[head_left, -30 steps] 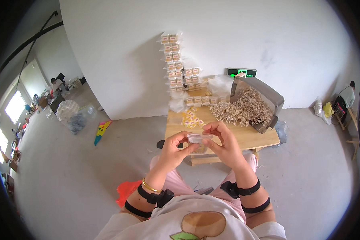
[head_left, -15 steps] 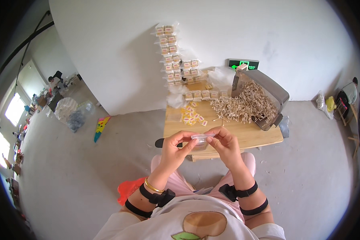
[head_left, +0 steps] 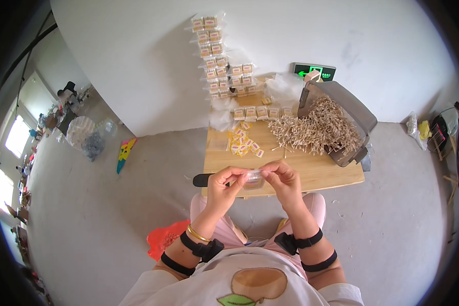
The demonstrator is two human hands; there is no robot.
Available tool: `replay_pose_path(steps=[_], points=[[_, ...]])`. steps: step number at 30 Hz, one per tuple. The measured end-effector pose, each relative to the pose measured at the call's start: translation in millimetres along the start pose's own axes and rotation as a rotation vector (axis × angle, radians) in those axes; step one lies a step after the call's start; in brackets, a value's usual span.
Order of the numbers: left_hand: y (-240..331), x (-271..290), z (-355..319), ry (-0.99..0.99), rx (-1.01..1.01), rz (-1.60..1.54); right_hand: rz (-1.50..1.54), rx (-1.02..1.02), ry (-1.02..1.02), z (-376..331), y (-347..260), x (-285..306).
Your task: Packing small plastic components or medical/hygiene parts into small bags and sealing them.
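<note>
In front of the table's near edge, both hands pinch the upper edge of a small clear plastic zip bag (head_left: 254, 182). My left hand (head_left: 223, 187) grips its left corner between thumb and fingers, and my right hand (head_left: 285, 184) grips the right corner the same way. The bag hangs upright below the fingertips; what is inside is too small to make out. Beyond the hands lie scattered yellow-and-white cards (head_left: 244, 143). A large heap of cotton swabs (head_left: 311, 130) spills onto the table from a tipped grey see-through bin (head_left: 359, 109).
Small packs (head_left: 255, 112) stand in a row on the wooden table (head_left: 311, 177). Behind them, bagged packs (head_left: 210, 49) are stacked tall against the wall, beside loose clear bags (head_left: 284, 87). A red plastic bag (head_left: 163, 236) lies on the floor to the left.
My view has tilted slightly, so the table sits a little differently. Both hands still pinch the bag's top; less of its edge strip shows between the fingers now.
</note>
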State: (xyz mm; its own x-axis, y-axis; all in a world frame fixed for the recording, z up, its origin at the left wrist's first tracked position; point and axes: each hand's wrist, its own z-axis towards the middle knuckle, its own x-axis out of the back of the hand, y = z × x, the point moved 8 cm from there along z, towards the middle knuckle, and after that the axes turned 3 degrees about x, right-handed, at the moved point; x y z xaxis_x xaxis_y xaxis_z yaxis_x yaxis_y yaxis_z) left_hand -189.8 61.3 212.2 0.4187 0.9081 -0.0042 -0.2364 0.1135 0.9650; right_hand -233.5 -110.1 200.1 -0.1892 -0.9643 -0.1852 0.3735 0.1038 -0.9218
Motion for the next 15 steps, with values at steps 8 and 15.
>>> replay_pose_path(steps=[8,15], points=[[-75,-2,20,0.006,0.146,-0.067,-0.037,-0.214,0.096,2,79,16],[-108,-4,32,-0.024,0.127,0.21,-0.253,-0.161,0.125,-2,110,32]])
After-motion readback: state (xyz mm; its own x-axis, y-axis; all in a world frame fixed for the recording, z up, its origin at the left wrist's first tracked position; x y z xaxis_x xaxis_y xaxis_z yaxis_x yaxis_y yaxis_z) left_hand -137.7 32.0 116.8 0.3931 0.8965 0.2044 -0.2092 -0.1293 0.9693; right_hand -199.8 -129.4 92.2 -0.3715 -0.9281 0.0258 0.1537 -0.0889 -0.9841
